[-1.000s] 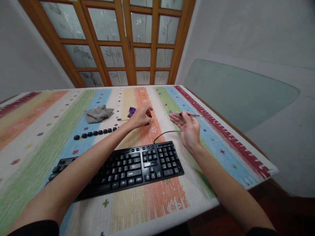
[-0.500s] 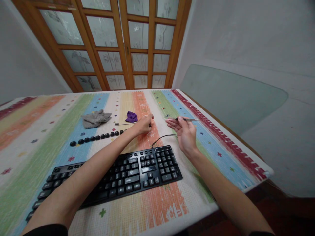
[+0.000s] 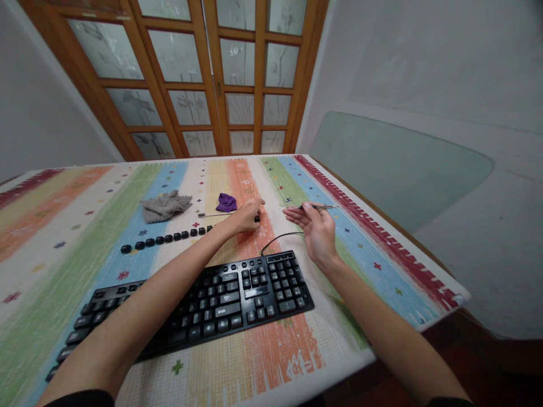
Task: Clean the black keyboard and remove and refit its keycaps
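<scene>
My left hand (image 3: pixel 248 217) reaches over the tablecloth with its fingers bent down around a small black keycap (image 3: pixel 257 219). The fingertips are partly hidden, so the exact hold is hard to see. A row of several black keycaps (image 3: pixel 168 238) runs leftward from this hand. My right hand (image 3: pixel 318 232) is raised to the right, palm turned inward. Between its thumb and fingers lies a slim pen-like tool (image 3: pixel 331 207) with thin ends and a dark middle. Below both hands lies a black keyboard (image 3: pixel 229 299), partly covered by my left forearm.
A crumpled grey cloth (image 3: pixel 165 207) and a purple cloth (image 3: pixel 227 202) lie behind the keycap row. A thin brush-like stick (image 3: pixel 212 214) rests beside them, partly behind my left hand. The keyboard's cable (image 3: pixel 280 236) curves toward my right hand. The table's right edge (image 3: pixel 394 243) runs near the wall.
My left hand has shifted very slightly, and the black keycap at its fingers sits a little lower. My right hand has drifted slightly left with the tool.
</scene>
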The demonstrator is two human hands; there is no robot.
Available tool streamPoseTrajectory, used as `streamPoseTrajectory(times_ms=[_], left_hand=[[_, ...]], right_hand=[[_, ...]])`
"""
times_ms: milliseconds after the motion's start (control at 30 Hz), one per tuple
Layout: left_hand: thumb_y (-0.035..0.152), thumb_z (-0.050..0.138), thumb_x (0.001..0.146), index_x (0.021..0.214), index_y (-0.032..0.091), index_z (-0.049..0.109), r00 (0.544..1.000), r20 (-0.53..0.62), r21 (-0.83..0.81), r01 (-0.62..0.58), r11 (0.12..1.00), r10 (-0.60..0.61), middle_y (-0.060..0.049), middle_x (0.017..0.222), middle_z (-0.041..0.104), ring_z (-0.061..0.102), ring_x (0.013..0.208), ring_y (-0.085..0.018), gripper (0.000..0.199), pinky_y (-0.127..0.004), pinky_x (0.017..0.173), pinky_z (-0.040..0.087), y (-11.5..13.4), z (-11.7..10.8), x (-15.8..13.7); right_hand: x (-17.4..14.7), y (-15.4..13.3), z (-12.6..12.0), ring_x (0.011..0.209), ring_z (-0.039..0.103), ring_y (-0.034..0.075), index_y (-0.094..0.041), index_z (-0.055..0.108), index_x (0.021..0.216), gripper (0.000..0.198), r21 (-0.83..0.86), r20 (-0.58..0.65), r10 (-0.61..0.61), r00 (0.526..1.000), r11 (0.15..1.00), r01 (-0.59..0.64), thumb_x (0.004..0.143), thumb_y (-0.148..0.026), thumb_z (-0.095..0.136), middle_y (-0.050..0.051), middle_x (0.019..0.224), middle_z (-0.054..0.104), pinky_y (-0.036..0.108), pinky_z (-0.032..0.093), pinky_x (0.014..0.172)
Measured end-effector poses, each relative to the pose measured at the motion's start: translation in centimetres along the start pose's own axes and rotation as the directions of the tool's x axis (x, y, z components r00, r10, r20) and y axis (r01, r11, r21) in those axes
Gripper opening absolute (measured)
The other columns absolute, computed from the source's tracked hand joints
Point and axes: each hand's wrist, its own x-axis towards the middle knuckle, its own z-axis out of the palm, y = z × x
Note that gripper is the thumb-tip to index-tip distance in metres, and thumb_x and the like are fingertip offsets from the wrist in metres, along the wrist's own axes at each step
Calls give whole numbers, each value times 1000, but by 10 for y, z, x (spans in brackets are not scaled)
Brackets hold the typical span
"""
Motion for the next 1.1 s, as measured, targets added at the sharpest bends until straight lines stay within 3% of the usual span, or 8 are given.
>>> streamPoseTrajectory(times_ms=[133,300,500,600,700,900,1033,1100], left_hand=[[13,68,65,120,17,57,997,-77,-13,2,1000,-3,-9,99,69,67,98,-28,56,-38,91,49,5,-13,-4],[25,66,81,122,18,59,978,-207,53,5,999,6,-12,107,71,66,98,-25,42,-38,95,47,13,-54,-27],[32,64,86,119,21,64,949,-311,106,95,990,-58,-8,108,74,66,101,-24,35,-38,99,46,21,-110,-94],[36,66,85,104,25,70,922,-364,93,176,980,-131,-5,104,75,66,98,-24,22,-33,91,48,18,-131,-138],[40,65,85,95,26,73,902,-364,55,271,961,-233,-1,104,75,64,93,-23,19,-29,75,46,12,-147,-184],[64,60,85,84,29,72,840,-314,75,487,870,-443,11,78,74,60,71,-17,37,-29,74,42,-17,-165,-261],[76,52,81,65,24,65,794,-254,96,589,803,-552,5,55,64,55,57,-16,56,-26,62,40,-39,-163,-291],[76,58,74,69,23,67,768,-194,-20,619,785,-610,2,54,64,55,52,-17,54,-27,57,41,-45,-159,-300]], right_hand=[[0,1,0,77,79,23,-22,57,88,38,1,8,12,1000,1000,-12,75,-45,83,3,76,78,36,65,76],[-1,1,0,76,79,22,-22,57,88,35,-39,29,20,999,999,-19,76,-45,82,3,79,79,33,63,72],[-8,1,2,75,78,22,-21,60,92,37,-140,161,1,987,990,22,76,-47,82,4,81,79,34,62,69],[-12,4,4,74,78,21,-21,61,92,37,-166,208,6,978,986,29,77,-47,83,4,83,79,33,62,69],[-15,8,9,74,77,21,-20,61,93,39,-191,257,30,966,981,21,77,-48,83,5,83,80,34,61,69],[-30,11,30,77,77,22,-19,64,92,35,-255,348,84,934,967,8,80,-48,81,7,84,80,35,60,70],[-42,12,51,76,76,21,-20,64,92,34,-258,399,110,910,966,-3,81,-48,79,6,82,79,35,60,69],[-47,15,65,76,75,21,-20,64,93,33,-262,439,135,888,965,-17,83,-48,78,6,83,78,35,59,69]])
